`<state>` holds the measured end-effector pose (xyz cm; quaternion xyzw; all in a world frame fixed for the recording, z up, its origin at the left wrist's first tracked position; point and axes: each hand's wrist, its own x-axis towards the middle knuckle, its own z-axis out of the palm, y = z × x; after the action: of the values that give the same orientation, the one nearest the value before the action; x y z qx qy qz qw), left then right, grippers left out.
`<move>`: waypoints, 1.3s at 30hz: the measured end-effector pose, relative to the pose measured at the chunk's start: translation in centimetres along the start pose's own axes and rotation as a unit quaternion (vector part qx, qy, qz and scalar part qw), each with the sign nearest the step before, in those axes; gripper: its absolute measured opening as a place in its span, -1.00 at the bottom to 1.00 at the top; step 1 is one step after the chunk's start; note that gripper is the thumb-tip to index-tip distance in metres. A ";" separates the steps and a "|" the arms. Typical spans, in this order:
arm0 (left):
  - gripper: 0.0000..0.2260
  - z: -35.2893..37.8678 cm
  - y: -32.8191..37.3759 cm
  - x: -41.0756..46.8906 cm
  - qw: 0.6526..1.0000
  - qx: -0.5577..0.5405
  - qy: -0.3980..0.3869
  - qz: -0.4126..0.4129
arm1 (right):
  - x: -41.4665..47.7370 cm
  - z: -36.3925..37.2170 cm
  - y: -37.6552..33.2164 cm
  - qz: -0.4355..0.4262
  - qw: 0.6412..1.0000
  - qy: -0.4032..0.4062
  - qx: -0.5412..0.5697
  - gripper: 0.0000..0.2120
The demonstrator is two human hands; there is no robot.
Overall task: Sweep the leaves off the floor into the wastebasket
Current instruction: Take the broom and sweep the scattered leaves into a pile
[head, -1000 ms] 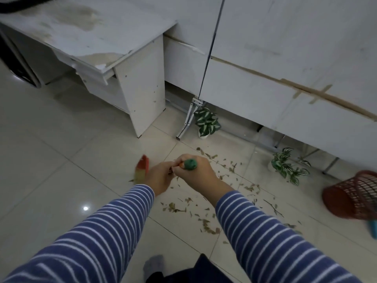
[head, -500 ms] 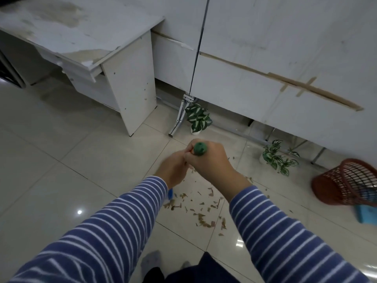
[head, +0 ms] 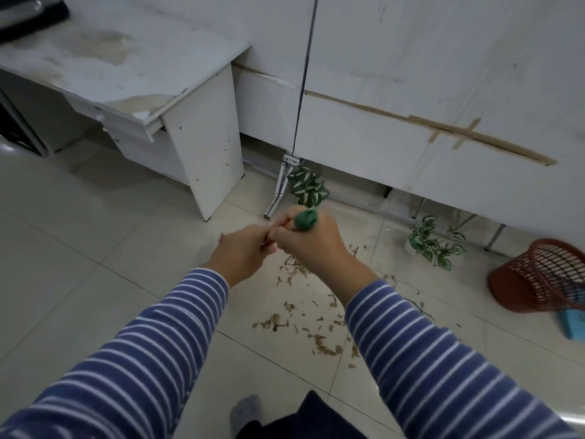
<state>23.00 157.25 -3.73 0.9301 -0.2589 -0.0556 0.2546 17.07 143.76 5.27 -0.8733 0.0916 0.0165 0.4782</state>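
Both hands grip a broom handle whose green end cap (head: 305, 219) sticks out above my right hand (head: 311, 245). My left hand (head: 243, 253) holds the handle just below and to the left; the broom's head is hidden behind my hands and arms. Dry brown leaves (head: 316, 331) lie scattered on the pale tiled floor under and between my arms. A red mesh wastebasket (head: 538, 275) lies tipped on its side at the right edge, its mouth facing right.
A white desk (head: 202, 147) stands at the left, and white panels on metal legs (head: 278, 191) run along the back. Two small green-and-white plants (head: 308, 186) (head: 433, 242) sit at their base. A blue dustpan (head: 573, 323) lies beside the basket. My socked foot (head: 245, 413) shows at the bottom.
The broom head, seen to the left of my hands a second ago, has swung out of sight behind them. The leaves have gathered a little nearer my feet.
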 end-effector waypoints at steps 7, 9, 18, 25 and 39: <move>-0.75 5.0 1.0 -2.0 0.989 -0.081 -0.123 -0.031 | -1.8 2.0 4.4 0.040 0.996 -0.018 -0.078 -0.94; -0.78 5.5 2.0 -2.0 0.982 -0.135 -0.124 -0.041 | -2.1 1.5 4.5 0.040 0.992 -0.015 -0.115 -0.93; -0.89 1.0 3.5 -0.2 0.991 -0.116 -0.070 0.015 | -2.1 -2.0 -0.2 -0.046 0.988 0.037 -0.140 -0.95; -0.73 0.0 1.8 -1.0 0.999 -0.007 -0.025 0.044 | -2.6 -1.7 -0.4 -0.035 0.999 0.011 -0.032 -0.84; -0.82 5.9 5.1 -3.9 0.976 -0.175 -0.111 -0.061 | -5.0 -1.3 4.1 -0.026 0.986 -0.023 -0.160 -0.97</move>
<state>15.92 152.87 -6.35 0.8734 -0.2144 -0.2185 0.3789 11.36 141.26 3.14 -0.9401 0.0539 0.0388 0.3344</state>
